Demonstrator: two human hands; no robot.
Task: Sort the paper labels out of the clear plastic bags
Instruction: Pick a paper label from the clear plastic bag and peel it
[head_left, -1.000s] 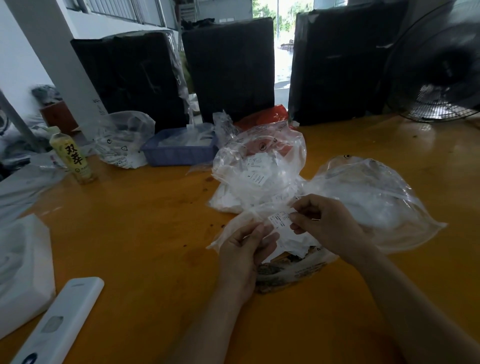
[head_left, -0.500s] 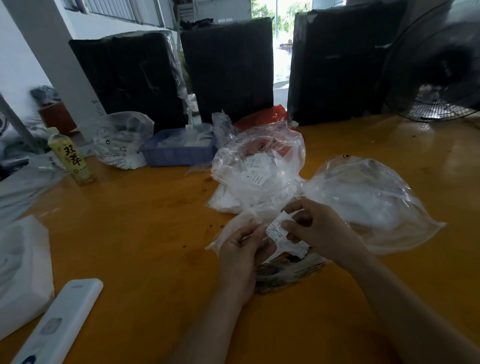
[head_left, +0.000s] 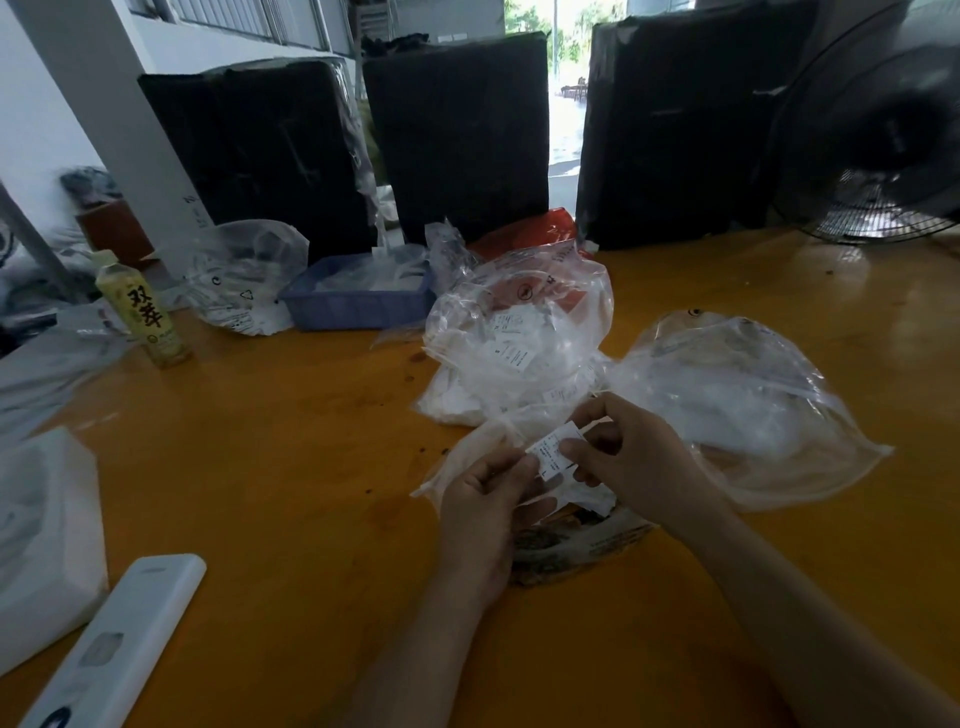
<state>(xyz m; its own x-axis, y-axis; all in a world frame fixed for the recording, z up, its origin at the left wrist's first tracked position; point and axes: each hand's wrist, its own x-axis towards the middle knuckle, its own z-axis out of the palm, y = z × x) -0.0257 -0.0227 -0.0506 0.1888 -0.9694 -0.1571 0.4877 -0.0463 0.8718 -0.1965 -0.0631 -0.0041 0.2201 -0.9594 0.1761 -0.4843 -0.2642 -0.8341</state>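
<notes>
Two hands over the orange worktop (head_left: 270, 467): left hand (head_left: 485, 501) and right hand (head_left: 631, 457), each grip pinched on one paper label (head_left: 551, 451) above a small clear bag (head_left: 467, 457). Beyond, two puffed clear bags (head_left: 519, 332) (head_left: 737, 395) with more labels; farther, one blue tray (head_left: 358, 306), one bottle (head_left: 143, 309), three black boxes (head_left: 457, 135).

Both forearms are bare, with no sleeves, gloves or jewellery visible.
</notes>
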